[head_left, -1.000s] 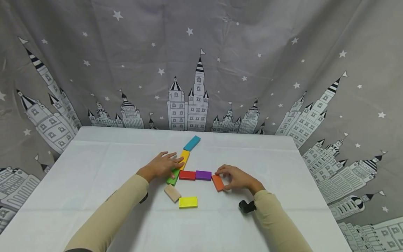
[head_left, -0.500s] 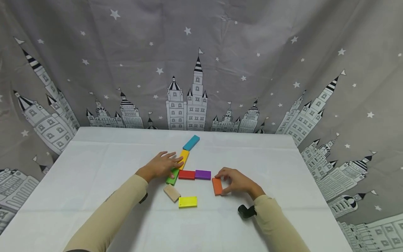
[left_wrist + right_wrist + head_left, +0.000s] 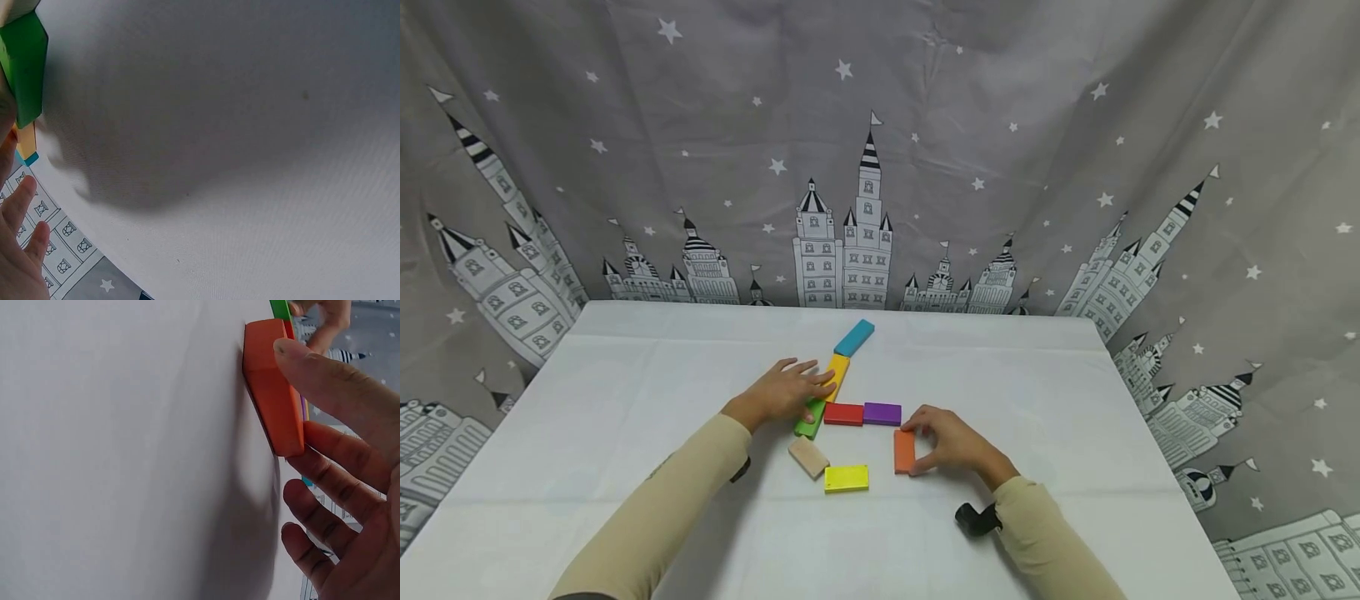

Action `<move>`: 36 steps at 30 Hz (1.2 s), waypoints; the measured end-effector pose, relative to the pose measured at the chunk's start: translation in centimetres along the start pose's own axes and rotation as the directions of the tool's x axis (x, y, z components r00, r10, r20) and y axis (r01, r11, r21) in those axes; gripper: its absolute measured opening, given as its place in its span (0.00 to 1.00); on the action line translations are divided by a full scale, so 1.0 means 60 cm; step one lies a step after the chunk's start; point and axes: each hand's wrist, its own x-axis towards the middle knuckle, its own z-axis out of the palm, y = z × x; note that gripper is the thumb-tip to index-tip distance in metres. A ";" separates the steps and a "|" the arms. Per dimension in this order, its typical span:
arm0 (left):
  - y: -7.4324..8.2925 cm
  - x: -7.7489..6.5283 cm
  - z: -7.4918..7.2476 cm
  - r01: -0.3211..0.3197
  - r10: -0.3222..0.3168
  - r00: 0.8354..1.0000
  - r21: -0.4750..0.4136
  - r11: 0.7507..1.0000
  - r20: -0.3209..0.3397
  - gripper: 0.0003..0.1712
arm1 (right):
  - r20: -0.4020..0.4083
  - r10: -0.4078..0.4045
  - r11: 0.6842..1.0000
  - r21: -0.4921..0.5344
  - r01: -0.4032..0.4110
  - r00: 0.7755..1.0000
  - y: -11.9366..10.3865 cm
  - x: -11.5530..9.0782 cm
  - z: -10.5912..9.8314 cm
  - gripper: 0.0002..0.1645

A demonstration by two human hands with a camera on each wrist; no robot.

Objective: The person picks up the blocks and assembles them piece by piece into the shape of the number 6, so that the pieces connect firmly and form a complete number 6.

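Observation:
My right hand [image 3: 951, 443] pinches an orange wooden block [image 3: 904, 452] between thumb and fingers, at its near and far ends. In the right wrist view the thumb lies on one end of the orange block [image 3: 270, 381]. My left hand [image 3: 781, 393] rests with spread fingers on a green block [image 3: 808, 419] and an amber-yellow block [image 3: 838, 375], covering part of both. A blue block [image 3: 854, 338] continues that slanted line at its far end. From the line's middle, a red block [image 3: 844, 414] and a purple block [image 3: 882, 414] run rightward end to end.
Nearer the person lie a plain wood block [image 3: 808, 457] and a bright yellow block [image 3: 846, 479], their corners close together. Everything lies on a white-covered table [image 3: 647, 375]. Behind it hangs a grey curtain [image 3: 1000, 83] printed with castles and stars.
My right hand has turned the orange block from slanted to straight and brought it nearer and a little left, away from the purple block's end. The left hand has stayed in place.

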 end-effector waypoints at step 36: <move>-0.014 0.021 0.002 0.005 -0.005 1.000 0.008 1.000 -0.014 0.38 | 0.018 0.087 0.995 -0.058 -0.086 0.996 -0.027 0.043 0.023 0.38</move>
